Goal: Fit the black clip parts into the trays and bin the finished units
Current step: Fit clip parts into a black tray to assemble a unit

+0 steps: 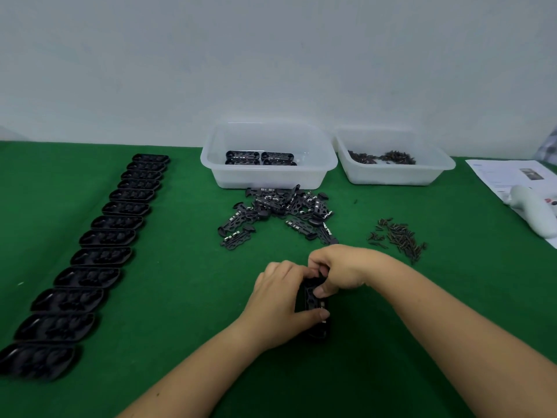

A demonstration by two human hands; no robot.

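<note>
Black clip part (313,298) is sitting in a black tray (316,327) near the front middle of the green worktop (187,312), and both hands are on it. The left hand (278,300) is curled around the tray's left side with the thumb pressed on the near end of the clip part. The right hand (337,271) comes in from the right and pinches the far end of the part with its fingertips.

Just behind the hands there's a loose pile of clip parts (277,212), and right of that a scatter of small screws (398,236). Along the left side a long row of empty black trays (99,236) runs from the front edge toward the back. At the back edge sit two clear bins: the left bin (268,176) has a few finished units (259,157) in it, the right bin (394,173) holds more screws. Far right edge has a sheet of paper (509,176) with a pale electric screwdriver (533,212) lying on it.
</note>
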